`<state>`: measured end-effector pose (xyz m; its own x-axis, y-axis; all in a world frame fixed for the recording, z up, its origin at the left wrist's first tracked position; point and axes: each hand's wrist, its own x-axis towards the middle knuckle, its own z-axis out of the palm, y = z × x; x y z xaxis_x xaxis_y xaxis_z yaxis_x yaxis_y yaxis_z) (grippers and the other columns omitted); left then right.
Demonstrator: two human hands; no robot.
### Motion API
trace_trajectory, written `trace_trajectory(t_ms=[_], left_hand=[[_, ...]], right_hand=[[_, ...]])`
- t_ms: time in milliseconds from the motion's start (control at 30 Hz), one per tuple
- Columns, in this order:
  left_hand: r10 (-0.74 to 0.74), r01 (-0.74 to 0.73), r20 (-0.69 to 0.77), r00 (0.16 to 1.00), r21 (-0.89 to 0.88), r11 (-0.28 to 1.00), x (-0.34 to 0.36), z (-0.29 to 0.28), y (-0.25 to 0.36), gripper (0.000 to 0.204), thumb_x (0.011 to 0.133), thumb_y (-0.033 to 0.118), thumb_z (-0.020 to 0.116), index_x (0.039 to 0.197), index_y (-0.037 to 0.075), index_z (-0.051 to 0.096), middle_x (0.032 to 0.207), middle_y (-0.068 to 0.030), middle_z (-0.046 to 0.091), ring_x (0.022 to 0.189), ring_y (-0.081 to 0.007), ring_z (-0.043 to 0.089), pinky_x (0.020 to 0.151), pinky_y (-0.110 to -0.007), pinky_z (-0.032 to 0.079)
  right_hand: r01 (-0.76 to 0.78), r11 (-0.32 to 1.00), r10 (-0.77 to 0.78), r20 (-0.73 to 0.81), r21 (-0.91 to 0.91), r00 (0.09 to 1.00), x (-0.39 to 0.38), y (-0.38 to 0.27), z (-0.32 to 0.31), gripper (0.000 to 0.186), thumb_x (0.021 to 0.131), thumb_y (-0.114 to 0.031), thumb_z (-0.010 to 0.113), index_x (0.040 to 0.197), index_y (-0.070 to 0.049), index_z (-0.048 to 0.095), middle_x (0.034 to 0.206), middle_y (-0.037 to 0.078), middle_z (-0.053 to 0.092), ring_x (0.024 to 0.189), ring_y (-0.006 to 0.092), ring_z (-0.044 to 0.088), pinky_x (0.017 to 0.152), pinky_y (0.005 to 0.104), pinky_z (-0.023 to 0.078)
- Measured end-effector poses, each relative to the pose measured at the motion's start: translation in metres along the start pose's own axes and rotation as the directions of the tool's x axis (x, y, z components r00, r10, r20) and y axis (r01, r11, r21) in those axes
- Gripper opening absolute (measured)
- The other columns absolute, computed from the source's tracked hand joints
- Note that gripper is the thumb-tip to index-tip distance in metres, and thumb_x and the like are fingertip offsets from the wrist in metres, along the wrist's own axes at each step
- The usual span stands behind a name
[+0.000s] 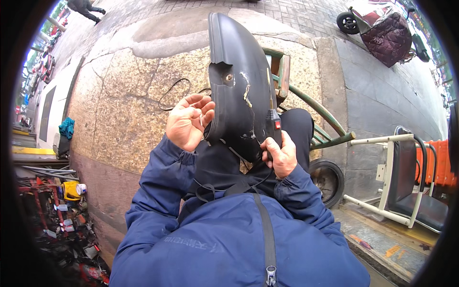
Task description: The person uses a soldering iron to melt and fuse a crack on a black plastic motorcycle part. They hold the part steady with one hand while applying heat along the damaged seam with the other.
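1. When looked at from above, find the curved black plastic fender (239, 107) laid lengthwise over the dark trousers (220, 160), between both hands, with the far end beside a green wooden chair (322, 109).
2. At the right hand (283, 157), see fingers closed about the lower end of a black-handled tool (274, 118) with a red switch, lined up along the fender's right flank; cannot tell whether also pressing on the plastic.
3. At the left hand (184, 124), note a turned-up palm and half-curled fingers just beside the left rim, with a thin pale sliver showing between; cannot tell whether gripped, or whether touching the rim.
4. Judge as light for such bulk: hollow, thin-walled, fairly stiff, slightly springy at the edges, probably slippery on the smooth outer curve.
5. Expect weakness along the pale, jagged crack (247, 95) and around the broken-edged notch (221, 75); likely brittle if twisted there.
6. Take hold by the folded left lip, below the notch, bracing the opposite edge; avoid squeezing across the crack.
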<state>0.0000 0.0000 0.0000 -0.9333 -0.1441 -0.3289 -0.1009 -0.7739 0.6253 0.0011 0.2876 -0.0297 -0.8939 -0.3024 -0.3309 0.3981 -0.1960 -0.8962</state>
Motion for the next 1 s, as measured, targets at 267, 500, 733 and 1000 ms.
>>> trace_trajectory(t_ms=[267,500,733,1000], left_hand=[[0.193,-0.234,0.148,0.97,0.345,0.909,0.002,0.069,-0.04,0.047,0.08,-0.021,0.04,0.119,-0.001,0.057,0.122,-0.0158,0.063,0.107,-0.0258,0.068,0.092,-0.037,0.058],[0.19,-0.228,0.132,0.973,0.39,0.892,0.001,0.083,-0.114,0.048,0.083,-0.02,0.035,0.125,-0.003,0.053,0.131,-0.0201,0.06,0.116,-0.0261,0.066,0.099,-0.041,0.058],[0.297,-0.35,0.187,0.936,0.57,0.743,0.001,0.078,-0.122,0.048,0.088,-0.02,0.04,0.132,-0.004,0.05,0.121,-0.0174,0.062,0.115,-0.0235,0.065,0.105,-0.036,0.053],[0.24,-0.599,0.715,0.656,0.687,-0.411,-0.005,0.076,-0.064,0.021,0.078,0.003,0.075,0.098,0.005,0.07,0.094,-0.0127,0.07,0.089,-0.0335,0.066,0.081,-0.043,0.05]], right_hand=[[0.017,0.996,-0.017,-0.001,0.083,1.0,0.011,-0.006,0.004,0.033,0.091,-0.008,0.075,0.116,-0.002,0.055,0.089,0.006,0.065,0.062,0.0112,0.062,0.05,0.0246,0.048],[0.11,0.95,-0.102,-0.041,0.293,0.994,0.027,-0.001,0.035,0.036,0.085,0.002,0.074,0.116,-0.003,0.056,0.093,0.006,0.068,0.074,0.0139,0.068,0.059,0.0262,0.054],[0.186,0.936,-0.147,-0.147,0.3,0.978,0.045,0.012,0.038,0.033,0.084,0.005,0.073,0.113,-0.002,0.058,0.102,0.004,0.068,0.089,0.0115,0.065,0.08,0.0269,0.055],[0.115,0.892,-0.063,-0.131,0.436,0.989,0.064,-0.003,0.037,0.026,0.084,0.003,0.075,0.105,-0.001,0.061,0.081,0.005,0.067,0.06,0.0137,0.063,0.049,0.0266,0.049]])
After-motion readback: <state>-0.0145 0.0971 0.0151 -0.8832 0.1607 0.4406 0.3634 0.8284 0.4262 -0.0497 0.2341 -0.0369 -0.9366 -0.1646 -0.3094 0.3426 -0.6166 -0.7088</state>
